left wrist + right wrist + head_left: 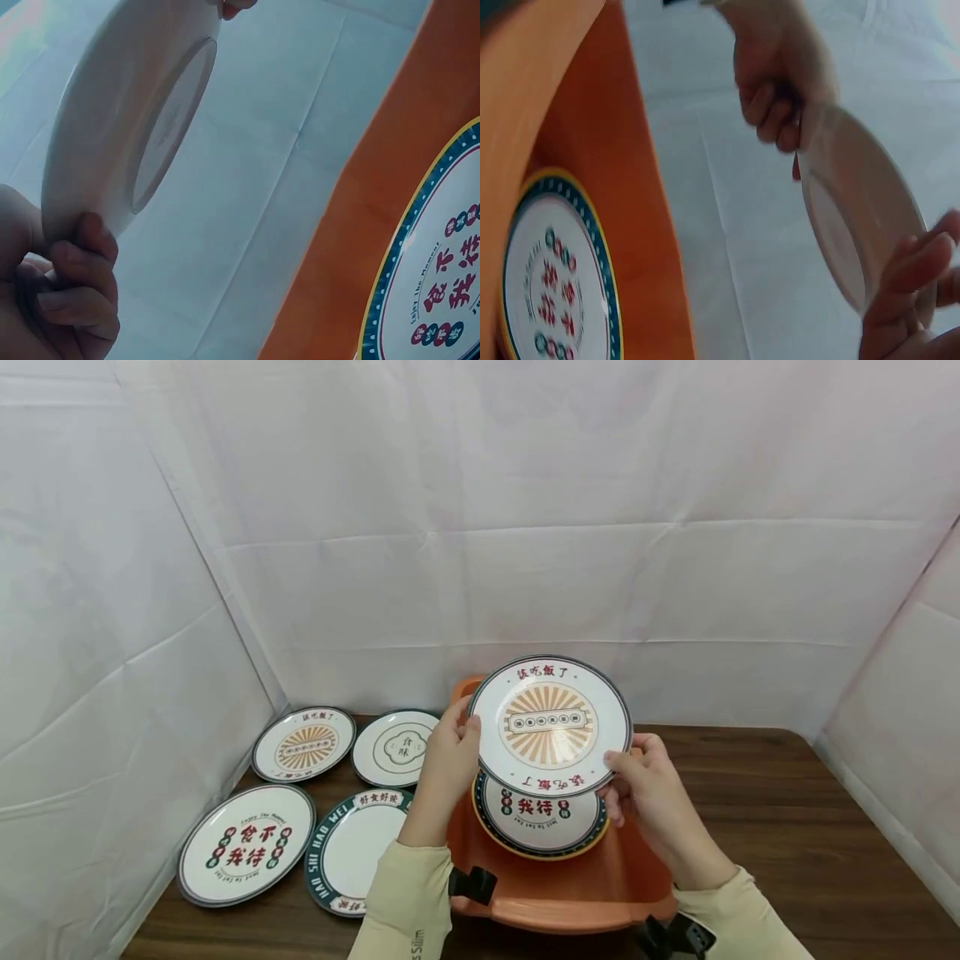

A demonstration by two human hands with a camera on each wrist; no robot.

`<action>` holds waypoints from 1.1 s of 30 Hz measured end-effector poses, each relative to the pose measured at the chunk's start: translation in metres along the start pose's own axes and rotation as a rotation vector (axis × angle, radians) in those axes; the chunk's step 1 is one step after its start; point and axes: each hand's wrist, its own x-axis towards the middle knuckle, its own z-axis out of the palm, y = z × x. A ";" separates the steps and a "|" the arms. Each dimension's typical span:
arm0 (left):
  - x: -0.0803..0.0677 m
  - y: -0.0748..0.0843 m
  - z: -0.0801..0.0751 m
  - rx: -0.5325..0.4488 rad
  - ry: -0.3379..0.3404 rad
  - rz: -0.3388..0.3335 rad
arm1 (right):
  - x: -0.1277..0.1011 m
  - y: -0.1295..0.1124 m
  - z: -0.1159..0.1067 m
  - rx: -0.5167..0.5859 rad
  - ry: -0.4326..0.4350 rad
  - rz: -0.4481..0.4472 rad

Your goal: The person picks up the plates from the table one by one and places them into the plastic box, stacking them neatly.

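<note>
A white plate (551,693) with an orange sunburst and red characters is raised above an orange basin (555,906), its face tilted toward the head camera. At its left rim, my left hand (450,768) pinches the edge with thumb and curled fingers. My right hand (652,793) grips the lower right rim, thumb on the face. The plate's pale underside (112,127) shows in the left wrist view. Inside the basin, below the raised plate, lies another plate (555,285) with red characters and a dark dotted, yellow-edged border; the raised plate covers part of it in the head view.
Left of the basin, on the dark wooden table (780,827), lie a sunburst plate (303,743), a plate with a green emblem (397,747), a red-character plate (247,843) and a green-rimmed plate (356,852). White cloth walls (450,527) stand behind and at both sides.
</note>
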 end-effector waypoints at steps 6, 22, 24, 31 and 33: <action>0.001 -0.001 0.003 0.044 0.043 0.033 | 0.016 -0.005 -0.009 -0.266 -0.038 0.011; 0.020 -0.009 0.015 0.189 0.072 0.105 | 0.056 -0.005 -0.022 -0.380 0.147 0.055; 0.026 -0.017 0.020 0.235 0.073 0.102 | 0.060 0.002 -0.023 -0.402 0.168 0.052; 0.041 -0.040 0.032 0.300 0.063 -0.014 | 0.076 0.028 -0.028 -0.489 0.212 0.057; 0.043 -0.044 0.035 0.347 0.051 -0.051 | 0.079 0.034 -0.029 -0.523 0.195 0.075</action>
